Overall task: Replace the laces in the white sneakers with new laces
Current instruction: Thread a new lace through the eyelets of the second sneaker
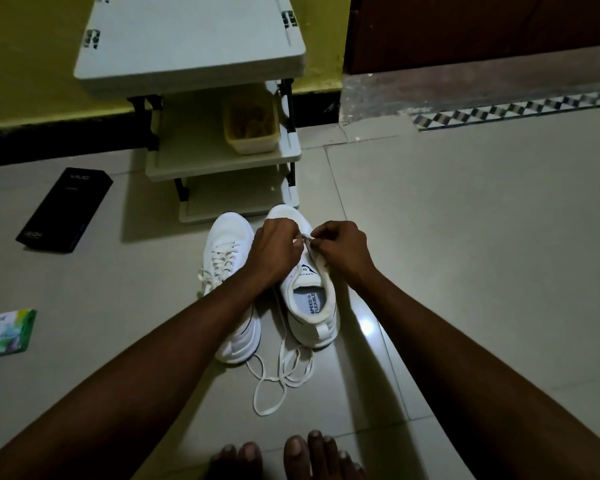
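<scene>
My left hand [274, 251] and right hand [342, 249], fingers curled, pinch a lace [307, 240] over the right-side sneaker [310, 299] on the floor [465, 244]. The shelf rack [219, 171] stands just beyond the toes; open floor lies rightward.

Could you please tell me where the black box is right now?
In the head view, the black box lies flat on the floor at the left, to the left of the white shelf rack and beyond the green-and-white packet.

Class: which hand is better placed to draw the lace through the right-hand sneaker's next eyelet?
Right, probably: the right hand pinches the lace over the eyelets of the sneaker; the left hand curls alongside, grip unclear.
</scene>
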`<state>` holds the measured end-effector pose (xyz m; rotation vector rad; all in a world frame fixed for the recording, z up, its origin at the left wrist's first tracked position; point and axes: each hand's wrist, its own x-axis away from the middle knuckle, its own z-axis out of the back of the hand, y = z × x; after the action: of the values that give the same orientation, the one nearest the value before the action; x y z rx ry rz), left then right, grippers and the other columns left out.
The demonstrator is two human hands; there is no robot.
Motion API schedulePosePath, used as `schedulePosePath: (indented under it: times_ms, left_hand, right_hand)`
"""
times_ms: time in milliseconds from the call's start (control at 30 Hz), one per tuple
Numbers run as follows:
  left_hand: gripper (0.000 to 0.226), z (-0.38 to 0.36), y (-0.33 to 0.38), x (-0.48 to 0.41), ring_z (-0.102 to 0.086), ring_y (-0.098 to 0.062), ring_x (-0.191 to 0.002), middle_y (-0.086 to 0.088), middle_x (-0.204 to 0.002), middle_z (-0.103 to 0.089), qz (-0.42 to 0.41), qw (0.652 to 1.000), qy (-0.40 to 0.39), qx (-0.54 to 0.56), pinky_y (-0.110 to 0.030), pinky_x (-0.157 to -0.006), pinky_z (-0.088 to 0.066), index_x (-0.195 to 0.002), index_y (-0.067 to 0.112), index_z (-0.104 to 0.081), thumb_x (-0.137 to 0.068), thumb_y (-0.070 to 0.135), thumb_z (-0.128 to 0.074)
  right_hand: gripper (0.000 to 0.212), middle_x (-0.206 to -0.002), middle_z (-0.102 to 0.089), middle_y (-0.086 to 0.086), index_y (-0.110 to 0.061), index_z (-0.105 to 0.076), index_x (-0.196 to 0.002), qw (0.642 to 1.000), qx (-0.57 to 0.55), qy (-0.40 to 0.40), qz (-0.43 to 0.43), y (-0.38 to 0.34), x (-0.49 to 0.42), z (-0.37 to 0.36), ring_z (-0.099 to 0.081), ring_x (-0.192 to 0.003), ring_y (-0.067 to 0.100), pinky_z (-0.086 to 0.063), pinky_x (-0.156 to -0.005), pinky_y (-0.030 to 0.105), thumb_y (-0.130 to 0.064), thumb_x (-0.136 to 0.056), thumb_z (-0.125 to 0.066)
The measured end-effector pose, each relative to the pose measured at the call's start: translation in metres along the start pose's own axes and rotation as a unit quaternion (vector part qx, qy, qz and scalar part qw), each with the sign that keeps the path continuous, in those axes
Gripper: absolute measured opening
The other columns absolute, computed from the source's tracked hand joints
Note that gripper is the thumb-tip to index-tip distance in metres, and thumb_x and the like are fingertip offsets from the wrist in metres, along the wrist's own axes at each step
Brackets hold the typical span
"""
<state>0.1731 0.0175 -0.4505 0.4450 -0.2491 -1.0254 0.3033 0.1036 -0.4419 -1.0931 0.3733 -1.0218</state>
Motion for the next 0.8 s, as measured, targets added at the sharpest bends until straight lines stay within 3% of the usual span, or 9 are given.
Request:
schedulePosePath:
  times_ms: [167,267,400,567,800]
  left_hand:
    - [0.022,-0.006,0.009,0.008,-0.052,-0.032,-0.11,-0.012,-0.112,-0.064,0.004,1.0,0.018,-0.014,-0.034,-0.081,-0.028,-0.107,0.007,-0.064,-0.102,0.025,-0.052]
    - [0.019,-0.006,0.01,0.005,-0.055,-0.029,-0.106,-0.008,-0.105,-0.066,0.039,0.999,0.007,0.037,-0.034,-0.08,-0.033,-0.1,0.01,-0.066,-0.097,0.026,-0.057]
    - [0.012,-0.007,0.012,0.008,-0.063,-0.024,-0.097,0.003,-0.091,-0.069,0.111,0.987,0.023,0.115,-0.04,-0.081,-0.052,-0.083,0.025,-0.068,-0.09,0.032,-0.061]
    - [0.016,-0.003,0.021,0.008,-0.067,-0.02,-0.087,0.004,-0.086,-0.073,0.178,0.97,0.08,0.146,-0.035,-0.077,-0.054,-0.071,0.029,-0.069,-0.085,0.029,-0.076]
    - [0.029,0.001,0.019,0.008,-0.062,-0.022,-0.093,0.002,-0.091,-0.07,0.168,0.972,0.07,0.146,-0.038,-0.074,-0.046,-0.091,0.03,-0.048,-0.081,0.019,-0.072]
  right_hand:
    - [0.013,-0.084,-0.077,0.0,-0.015,-0.079,-0.093,1.0,0.016,-0.009,0.016,0.0,0.001,0.001,-0.07,-0.077,0.01,-0.055,-0.073,0.023,-0.022,-0.083,-0.075]
    - [0.013,-0.083,-0.076,-0.003,-0.017,-0.08,-0.093,1.0,0.023,-0.011,0.018,-0.001,0.001,0.002,-0.069,-0.078,0.005,-0.051,-0.071,0.019,-0.025,-0.083,-0.075]
    - [0.017,-0.09,-0.077,-0.002,-0.017,-0.078,-0.097,0.999,0.03,0.0,0.021,0.0,0.002,-0.001,-0.07,-0.086,0.01,-0.054,-0.081,0.025,-0.027,-0.083,-0.075]
    - [0.026,-0.083,-0.075,0.0,-0.017,-0.077,-0.086,1.0,0.009,-0.003,0.016,0.001,0.001,0.003,-0.069,-0.086,0.015,-0.054,-0.083,0.032,-0.032,-0.087,-0.056]
    - [0.008,-0.083,-0.074,-0.005,-0.023,-0.075,-0.088,0.993,0.105,-0.046,0.036,-0.005,-0.014,0.002,-0.067,-0.084,0.013,-0.05,-0.079,0.031,-0.029,-0.086,-0.069]
